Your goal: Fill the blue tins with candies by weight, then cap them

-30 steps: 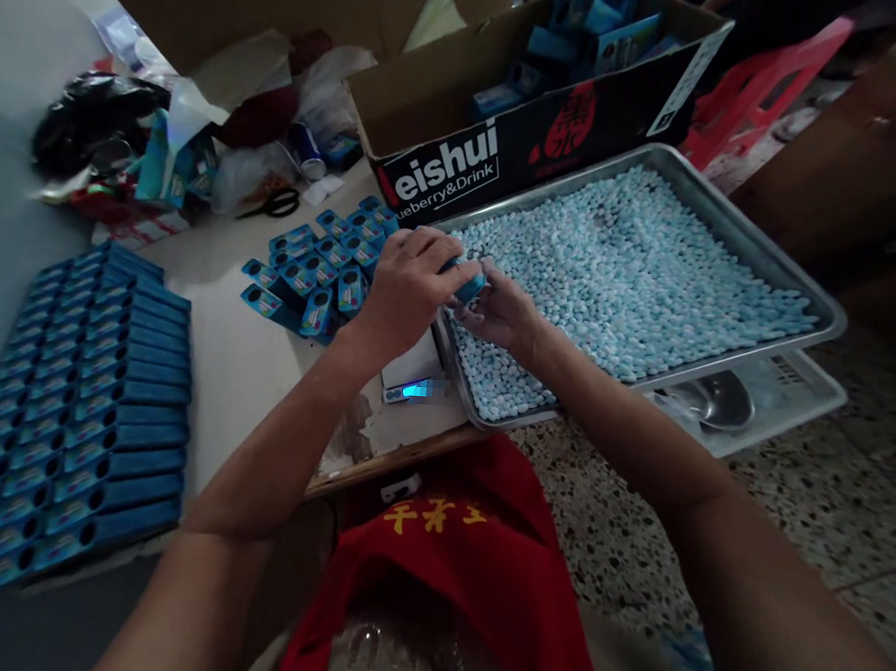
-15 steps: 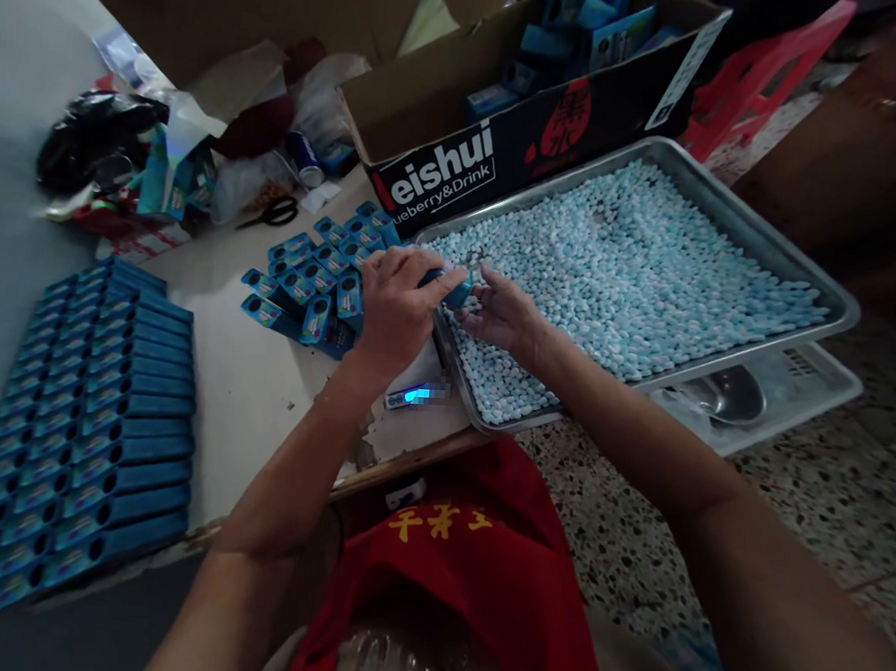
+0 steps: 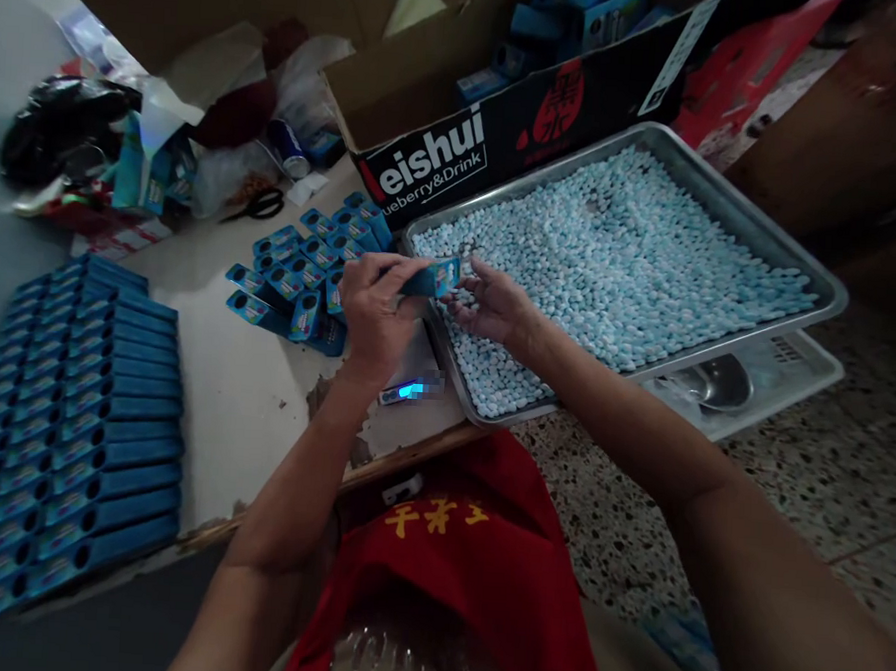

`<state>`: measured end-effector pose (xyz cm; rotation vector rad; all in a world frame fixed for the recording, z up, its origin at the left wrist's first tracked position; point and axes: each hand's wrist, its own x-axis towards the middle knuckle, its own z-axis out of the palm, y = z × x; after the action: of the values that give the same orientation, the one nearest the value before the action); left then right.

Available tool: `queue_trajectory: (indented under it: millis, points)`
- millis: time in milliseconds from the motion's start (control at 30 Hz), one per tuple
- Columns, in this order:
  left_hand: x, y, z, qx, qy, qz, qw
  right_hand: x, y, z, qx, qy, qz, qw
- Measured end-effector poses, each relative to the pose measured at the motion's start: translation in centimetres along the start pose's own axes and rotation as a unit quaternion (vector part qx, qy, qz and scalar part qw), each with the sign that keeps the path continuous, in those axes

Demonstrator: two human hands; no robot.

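Note:
My left hand point(image 3: 379, 297) is closed round a small blue box point(image 3: 430, 279), held on its side over the left rim of the metal tray point(image 3: 769, 232). The box's printed face points up and to the right. Beside that end of the box is my right hand point(image 3: 491, 303), palm partly up, its fingers bent and apart. Whether any candy lies in its palm is unclear. Pale blue and white candies point(image 3: 609, 254) cover the tray. A small scale point(image 3: 400, 391) with a lit blue display sits on the table below my left hand.
Upright blue boxes point(image 3: 301, 268) cluster left of the tray, and stacked rows of them point(image 3: 113, 428) stand farther left. Behind are a large black carton point(image 3: 442, 155), scissors point(image 3: 258, 205), a can point(image 3: 289, 147) and bags. A metal scoop point(image 3: 723, 382) lies in a white basket point(image 3: 790, 394) under the tray.
The blue box has turned in my left hand, so its printed face now shows. My right hand stays close to its end. The whole view has shifted slightly.

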<state>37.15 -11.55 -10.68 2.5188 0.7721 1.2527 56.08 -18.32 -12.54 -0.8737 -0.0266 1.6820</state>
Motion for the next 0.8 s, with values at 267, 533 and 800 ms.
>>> queue_trajectory:
  millis: [267, 533, 800]
  points:
    - [-6.7, -1.5, -0.6, -0.169, 0.087, -0.221, 0.957, -1.4, -0.3, 0.5, -0.012, 0.051, 0.005, 0.999]
    - [-11.1, -0.9, -1.5, -0.259, 0.06, -0.341, 0.902, -1.0, -1.0, -0.1, -0.041, 0.042, -0.082, 0.995]
    - [-10.9, 0.4, -4.9, -0.248, 0.097, -0.327, 0.907, -1.6, -2.3, -1.1, -0.066, 0.065, -0.117, 0.989]
